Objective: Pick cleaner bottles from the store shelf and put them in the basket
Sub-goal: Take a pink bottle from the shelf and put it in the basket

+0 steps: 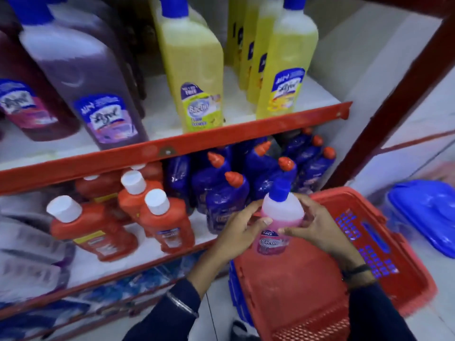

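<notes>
A pink cleaner bottle [280, 217] with a blue cap and a "Bactin" label stands upright over the near left corner of the red basket [398, 264]. My left hand [238, 230] grips its left side and my right hand [317, 225] grips its right side. The basket sits on the floor to the right of the shelf, and its inside looks empty. I cannot tell whether the bottle's base touches the basket floor.
The upper shelf [172, 148] holds purple bottles [83, 80] and yellow bottles [194, 62]. The lower shelf carries orange bottles [162, 222] with white caps and dark blue bottles [221, 195] with orange nozzles. A blue plastic lid [426, 212] lies on the floor at right.
</notes>
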Demonstrator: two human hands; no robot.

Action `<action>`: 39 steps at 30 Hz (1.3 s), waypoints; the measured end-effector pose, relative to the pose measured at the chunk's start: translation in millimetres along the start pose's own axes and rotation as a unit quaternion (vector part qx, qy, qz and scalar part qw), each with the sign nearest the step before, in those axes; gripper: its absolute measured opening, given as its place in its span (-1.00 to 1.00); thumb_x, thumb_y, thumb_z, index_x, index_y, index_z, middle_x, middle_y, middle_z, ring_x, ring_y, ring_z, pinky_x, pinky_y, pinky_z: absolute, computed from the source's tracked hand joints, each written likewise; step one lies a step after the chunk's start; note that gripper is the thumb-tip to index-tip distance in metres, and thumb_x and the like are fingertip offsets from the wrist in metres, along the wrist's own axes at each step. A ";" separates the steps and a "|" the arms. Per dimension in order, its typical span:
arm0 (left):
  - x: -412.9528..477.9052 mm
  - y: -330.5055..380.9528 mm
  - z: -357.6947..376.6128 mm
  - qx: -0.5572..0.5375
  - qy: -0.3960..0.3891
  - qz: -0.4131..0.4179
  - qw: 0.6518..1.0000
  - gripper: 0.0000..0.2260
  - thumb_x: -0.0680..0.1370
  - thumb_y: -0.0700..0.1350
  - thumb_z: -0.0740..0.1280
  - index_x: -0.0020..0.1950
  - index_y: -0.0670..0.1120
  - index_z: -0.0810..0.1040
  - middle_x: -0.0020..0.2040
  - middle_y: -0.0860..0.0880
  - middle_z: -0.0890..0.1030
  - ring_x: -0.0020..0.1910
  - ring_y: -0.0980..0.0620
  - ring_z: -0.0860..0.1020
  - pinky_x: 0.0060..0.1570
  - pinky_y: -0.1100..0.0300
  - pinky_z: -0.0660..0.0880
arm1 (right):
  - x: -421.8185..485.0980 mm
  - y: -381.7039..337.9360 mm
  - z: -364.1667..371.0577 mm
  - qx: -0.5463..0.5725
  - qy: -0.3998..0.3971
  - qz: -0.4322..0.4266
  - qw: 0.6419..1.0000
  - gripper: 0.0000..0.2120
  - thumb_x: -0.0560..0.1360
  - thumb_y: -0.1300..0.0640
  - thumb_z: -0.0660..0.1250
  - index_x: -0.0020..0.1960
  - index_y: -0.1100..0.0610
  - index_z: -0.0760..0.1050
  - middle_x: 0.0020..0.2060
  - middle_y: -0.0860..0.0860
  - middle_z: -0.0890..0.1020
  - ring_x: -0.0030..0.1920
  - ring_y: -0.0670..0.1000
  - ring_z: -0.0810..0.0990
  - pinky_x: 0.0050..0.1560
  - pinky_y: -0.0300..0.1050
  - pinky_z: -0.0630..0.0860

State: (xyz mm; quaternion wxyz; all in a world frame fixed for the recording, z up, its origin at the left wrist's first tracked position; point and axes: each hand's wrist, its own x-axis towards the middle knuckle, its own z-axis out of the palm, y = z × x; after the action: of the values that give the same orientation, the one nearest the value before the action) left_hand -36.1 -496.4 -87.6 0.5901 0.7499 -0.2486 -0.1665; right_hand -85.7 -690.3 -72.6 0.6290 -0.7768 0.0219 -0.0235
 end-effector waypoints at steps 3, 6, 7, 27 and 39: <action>11.3 -28.1 17.6 0.075 -0.037 -0.019 0.996 -0.56 0.46 0.06 0.33 0.33 0.05 0.44 0.23 0.07 0.58 0.20 0.18 0.53 0.25 0.12 0.44 | -3.1 42.5 -7.3 -0.089 -0.005 0.020 0.996 -0.35 0.07 0.03 0.62 0.13 0.00 0.51 0.03 0.03 0.66 0.02 -0.04 0.62 0.07 -0.10 0.55; 22.4 -51.2 31.5 0.156 -0.071 -0.045 0.984 -0.49 0.42 -0.01 0.38 0.37 -0.03 0.43 0.31 -0.04 0.53 0.29 0.03 0.47 0.31 0.08 0.37 | -1.8 79.1 -6.7 -0.161 -0.008 0.033 0.986 -0.47 0.08 -0.08 0.55 0.02 -0.13 0.49 -0.04 0.01 0.65 -0.07 -0.19 0.60 -0.01 -0.21 0.51; 26.2 -55.2 37.0 0.179 -0.080 -0.062 0.979 -0.49 0.42 -0.05 0.40 0.36 -0.07 0.44 0.32 -0.09 0.52 0.30 -0.03 0.46 0.31 0.08 0.35 | -0.6 90.7 -6.1 -0.176 -0.009 0.040 0.984 -0.49 0.08 -0.09 0.54 0.00 -0.16 0.48 -0.07 -0.02 0.65 -0.10 -0.24 0.58 -0.05 -0.27 0.49; 56.9 -87.1 71.9 0.253 -0.183 -0.244 0.918 -0.52 0.43 -0.10 0.44 0.31 -0.15 0.42 0.25 -0.15 0.53 0.20 -0.16 0.50 0.17 0.09 0.43 | 5.5 167.4 2.4 -0.240 -0.037 0.155 0.958 -0.47 0.23 0.19 0.57 0.15 0.20 0.51 -0.01 0.07 0.64 0.00 0.06 0.60 -0.14 -0.40 0.39; -23.0 0.6 -22.1 -0.075 0.011 -0.018 0.997 -0.79 0.49 -0.10 0.30 0.12 0.02 0.53 0.08 0.00 0.66 0.08 0.12 0.61 0.16 0.22 0.48 | 1.8 12.2 36.6 -0.227 0.045 -0.007 0.973 -0.55 0.38 0.15 0.50 0.23 0.12 0.47 0.09 0.07 0.65 0.08 -0.05 0.62 0.10 -0.06 0.56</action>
State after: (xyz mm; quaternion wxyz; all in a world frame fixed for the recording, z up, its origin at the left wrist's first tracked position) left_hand -43.1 -465.6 -82.6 0.6442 0.7099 -0.2150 -0.1868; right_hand -81.7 -657.3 -92.1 0.4344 -0.8975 0.0495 -0.0575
